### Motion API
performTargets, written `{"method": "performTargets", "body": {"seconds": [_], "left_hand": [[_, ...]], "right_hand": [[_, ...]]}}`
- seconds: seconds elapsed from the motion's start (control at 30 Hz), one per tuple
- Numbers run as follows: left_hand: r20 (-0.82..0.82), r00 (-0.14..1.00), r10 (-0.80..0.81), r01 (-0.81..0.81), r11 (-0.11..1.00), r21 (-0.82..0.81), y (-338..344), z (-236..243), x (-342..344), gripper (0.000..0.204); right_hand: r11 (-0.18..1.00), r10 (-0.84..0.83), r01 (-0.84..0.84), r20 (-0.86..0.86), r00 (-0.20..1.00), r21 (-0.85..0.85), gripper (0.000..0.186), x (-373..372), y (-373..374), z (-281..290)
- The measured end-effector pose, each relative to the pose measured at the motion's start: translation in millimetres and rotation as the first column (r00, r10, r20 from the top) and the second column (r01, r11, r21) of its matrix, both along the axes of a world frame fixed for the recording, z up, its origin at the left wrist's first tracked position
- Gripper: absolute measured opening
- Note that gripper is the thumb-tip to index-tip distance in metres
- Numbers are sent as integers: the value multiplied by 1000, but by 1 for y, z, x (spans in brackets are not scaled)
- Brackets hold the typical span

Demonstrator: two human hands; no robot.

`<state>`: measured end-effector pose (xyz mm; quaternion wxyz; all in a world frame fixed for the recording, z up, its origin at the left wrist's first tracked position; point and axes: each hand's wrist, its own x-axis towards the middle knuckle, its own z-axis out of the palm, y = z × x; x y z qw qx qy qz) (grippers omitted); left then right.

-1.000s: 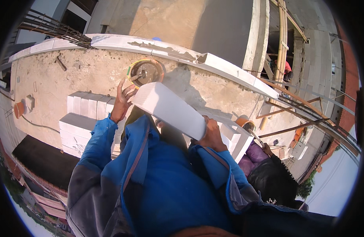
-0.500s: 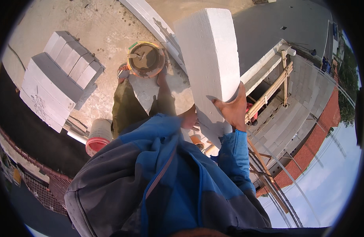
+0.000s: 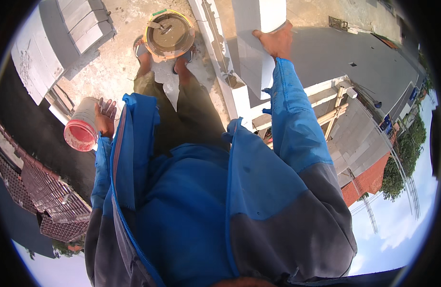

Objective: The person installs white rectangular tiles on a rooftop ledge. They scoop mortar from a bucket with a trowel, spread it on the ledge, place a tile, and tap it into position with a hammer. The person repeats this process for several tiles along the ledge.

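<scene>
My right hand (image 3: 277, 42) grips a long white block (image 3: 246, 26) standing out at the upper right, beside a low block wall (image 3: 234, 95) streaked with grey mortar. My left hand (image 3: 104, 118) hangs open at my left side with fingers slightly curled, near a white bucket with a red rim (image 3: 78, 136); nothing shows in it. An orange-rimmed bucket of wet mortar (image 3: 168, 53) sits between my sandalled feet, with a tool's handle (image 3: 154, 25) lying across its top.
Stacked white blocks (image 3: 38, 52) stand at the upper left, above a dark drop toward tiled roofs (image 3: 62, 191). Beyond the wall, to the right, are grey paving, bamboo poles (image 3: 335, 115), pale slabs, red roofing and trees, with wires against the sky.
My view has tilted and turned. The block has moved up and away from my body in my right hand. My left hand has left the block and hangs lower at the left.
</scene>
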<state>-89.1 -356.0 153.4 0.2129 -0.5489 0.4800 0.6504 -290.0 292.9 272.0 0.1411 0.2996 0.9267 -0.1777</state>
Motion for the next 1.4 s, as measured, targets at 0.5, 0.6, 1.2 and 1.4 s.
{"method": "performTargets", "body": {"seconds": [0.5, 0.6, 1.2, 1.4], "left_hand": [[286, 740, -609, 668, 715, -206, 93, -144, 165, 65], [130, 597, -791, 744, 486, -459, 130, -229, 89, 62], [157, 312, -937, 313, -55, -948, 180, -469, -96, 50], [175, 343, -923, 229, -98, -969, 165, -477, -76, 47]], "right_hand": [[997, 15, -5, 136, 991, -74, 113, 24, -48, -143], [997, 4, 13, 224, 974, -77, 120, 25, -57, -154], [999, -49, 50, 310, 950, 5, 123, 59, -62, -218], [999, -3, 19, 307, 952, -50, 127, 58, -63, -232]]}}
